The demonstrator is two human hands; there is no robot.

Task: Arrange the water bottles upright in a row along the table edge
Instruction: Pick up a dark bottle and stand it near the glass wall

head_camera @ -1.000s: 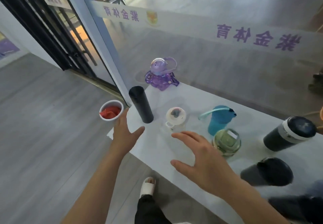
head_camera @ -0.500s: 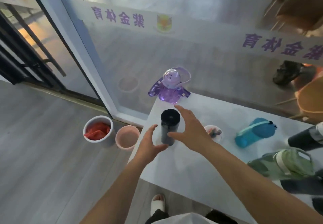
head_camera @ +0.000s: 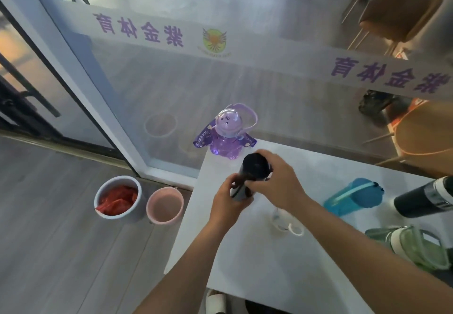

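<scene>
Half a second ago both hands were only reaching for the black bottle (head_camera: 252, 170); now they have closed around it from both sides. The left hand (head_camera: 226, 202) wraps the lower part of the bottle and the right hand (head_camera: 277, 184) grips it just under the round black lid. The bottle stands up, a little tilted, near the left end of the white table (head_camera: 245, 259). Just behind it, at the far corner of the table by the glass wall (head_camera: 171, 88), stands a purple bottle (head_camera: 225, 137) with a clear dome lid. A small white cup (head_camera: 285, 220) sits under the right arm, partly hidden. Farther right, a blue bottle (head_camera: 353, 199) stands, and beside it are a dark bottle (head_camera: 426, 201) and a green bottle (head_camera: 411, 245). On the floor to the left of the table are two buckets side by side, a white bucket (head_camera: 117, 201) with red stuff inside and a pink bucket (head_camera: 164, 204).
</scene>
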